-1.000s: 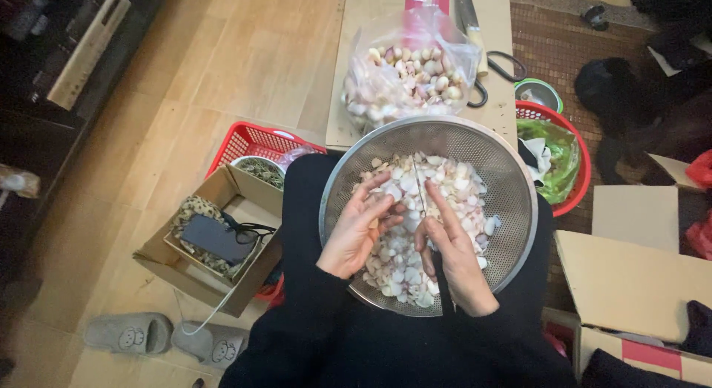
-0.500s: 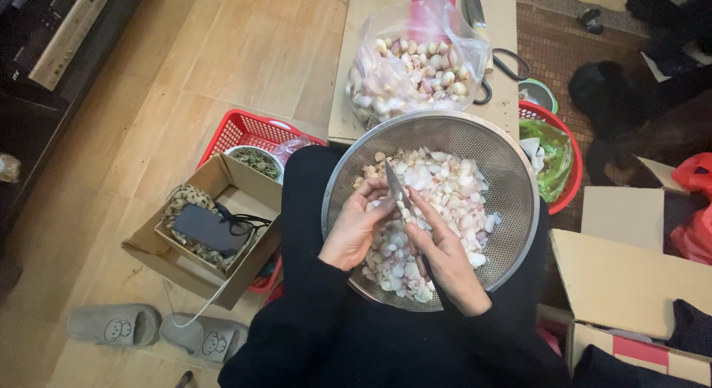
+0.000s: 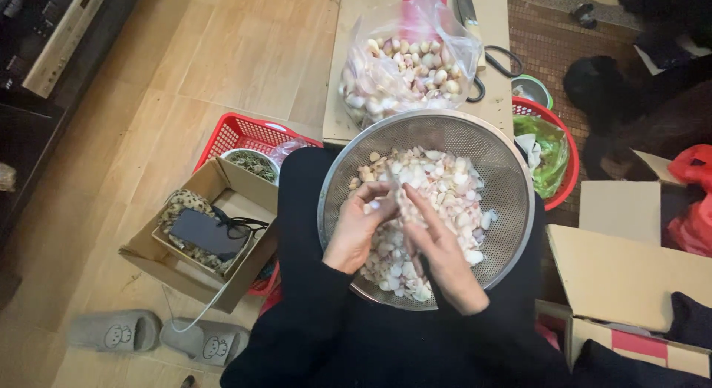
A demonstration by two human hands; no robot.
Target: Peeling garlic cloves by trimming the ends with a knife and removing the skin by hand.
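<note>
A large metal mesh colander [image 3: 512, 173] rests on my lap, filled with pale garlic cloves [image 3: 445, 184] and loose skins. Both hands work over its middle. My left hand [image 3: 360, 228] pinches a single clove [image 3: 400, 202] between fingers and thumb. My right hand [image 3: 441, 251] meets it at the same clove and seems to grip a thin dark-handled knife, mostly hidden under the palm. A clear plastic bag of unpeeled garlic [image 3: 408, 65] sits just beyond the colander on a low wooden board [image 3: 348, 76].
A red basket [image 3: 237, 132] with a small bowl and an open cardboard box [image 3: 211, 232] lie left of my lap. Another red basket [image 3: 567, 154] with green scraps sits right, scissors [image 3: 497, 65] behind it. Cardboard boxes [image 3: 630, 273] at right; grey slippers [image 3: 159, 336] on the wooden floor.
My hands have shifted from the lower middle of the colander up toward its centre, drawing closer together on one clove. The camera view has moved slightly.
</note>
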